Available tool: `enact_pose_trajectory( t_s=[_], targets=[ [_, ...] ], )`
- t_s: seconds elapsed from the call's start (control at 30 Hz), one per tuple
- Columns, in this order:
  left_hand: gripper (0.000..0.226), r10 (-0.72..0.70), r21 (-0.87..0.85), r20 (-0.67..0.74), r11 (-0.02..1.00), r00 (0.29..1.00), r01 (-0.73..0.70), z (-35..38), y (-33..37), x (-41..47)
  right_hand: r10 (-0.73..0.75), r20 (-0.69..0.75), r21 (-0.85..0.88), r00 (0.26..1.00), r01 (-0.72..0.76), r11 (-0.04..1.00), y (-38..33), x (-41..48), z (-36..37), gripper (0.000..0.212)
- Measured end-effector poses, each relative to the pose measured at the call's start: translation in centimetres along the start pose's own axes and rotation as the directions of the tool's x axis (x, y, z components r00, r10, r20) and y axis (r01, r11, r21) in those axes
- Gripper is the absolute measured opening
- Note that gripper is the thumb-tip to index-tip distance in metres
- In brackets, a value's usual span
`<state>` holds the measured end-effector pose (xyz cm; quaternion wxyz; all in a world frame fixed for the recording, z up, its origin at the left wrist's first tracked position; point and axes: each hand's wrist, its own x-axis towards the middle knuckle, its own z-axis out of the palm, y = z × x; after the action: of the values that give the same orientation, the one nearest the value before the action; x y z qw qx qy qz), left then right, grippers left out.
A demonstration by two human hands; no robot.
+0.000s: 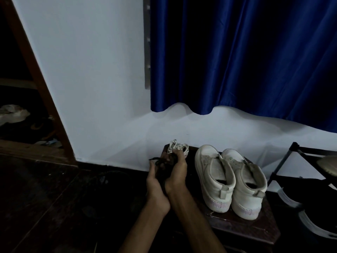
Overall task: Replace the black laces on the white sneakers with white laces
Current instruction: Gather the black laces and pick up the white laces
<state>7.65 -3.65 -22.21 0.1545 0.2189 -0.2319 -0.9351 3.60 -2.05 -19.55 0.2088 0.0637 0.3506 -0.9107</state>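
We hold the bunched black laces (163,163) with left hand (156,181) and right hand (177,173) both curled round them, just beside the white laces (177,145) on the stool (255,230), likely to put them aside, since the sneakers (215,178) stand seemingly unlaced alongside.

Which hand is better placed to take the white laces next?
The right hand: its fingertips lie just before the white laces, while the left hand sits farther back under the black laces, which both hands hold.

Dark table (246,227), white sneakers (215,179), white laces (177,146)
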Motion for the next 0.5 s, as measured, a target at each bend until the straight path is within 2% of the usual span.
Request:
enact_pose_trajectory(
  t_s=[0.07, 0.13, 0.17, 0.2, 0.27, 0.33, 0.37, 0.43, 0.5],
  targets=[
    [0.047, 0.036, -0.128, -0.013, 0.991, 0.999, -0.038, 0.3, 1.8, 0.8, -0.160, 0.081, -0.301, 0.984, 0.177, 0.937, 0.8, -0.1, -0.1, 0.012],
    [0.049, 0.085, -0.156, 0.013, 0.984, 0.996, -0.082, 0.5, 3.6, 1.1, -0.289, 0.258, -0.586, 0.922, 0.387, 0.712, 1.8, 0.0, -0.5, 0.017],
    [0.047, 0.107, -0.111, 0.011, 0.988, 0.994, -0.105, 0.2, 4.4, 1.3, -0.300, 0.326, -0.659, 0.896, 0.443, 0.608, 2.4, -0.1, -0.5, 0.014],
    [0.045, 0.113, -0.108, 0.049, 0.988, 0.992, -0.107, 0.0, 4.9, 1.4, -0.303, 0.360, -0.674, 0.882, 0.470, 0.569, 2.9, -0.3, -0.3, 0.008],
    [0.039, 0.121, 0.035, 0.069, 0.992, 0.990, -0.123, -0.8, 5.5, 1.0, -0.310, 0.365, -0.631, 0.878, 0.478, 0.611, 4.1, -0.5, 0.2, 0.013],
    [0.033, 0.212, 0.268, 0.002, 0.942, 0.977, -0.204, -1.6, 6.0, 0.9, -0.313, 0.328, -0.559, 0.891, 0.450, 0.696, 4.9, -0.7, 1.2, 0.017],
    [0.031, 0.250, 0.313, -0.023, 0.921, 0.968, -0.230, -2.1, 6.3, 1.0, -0.297, 0.309, -0.507, 0.904, 0.420, 0.752, 5.1, -0.8, 1.8, 0.020],
    [0.023, 0.279, 0.248, -0.026, 0.932, 0.960, -0.264, -2.9, 7.2, 1.3, -0.256, 0.248, -0.408, 0.934, 0.340, 0.847, 5.9, -0.6, 2.8, 0.024],
    [0.029, 0.295, 0.077, -0.036, 0.953, 0.955, -0.292, -4.0, 7.9, 2.1, -0.212, 0.192, -0.360, 0.958, 0.269, 0.893, 7.2, 0.2, 3.1, 0.027]
  ],
)
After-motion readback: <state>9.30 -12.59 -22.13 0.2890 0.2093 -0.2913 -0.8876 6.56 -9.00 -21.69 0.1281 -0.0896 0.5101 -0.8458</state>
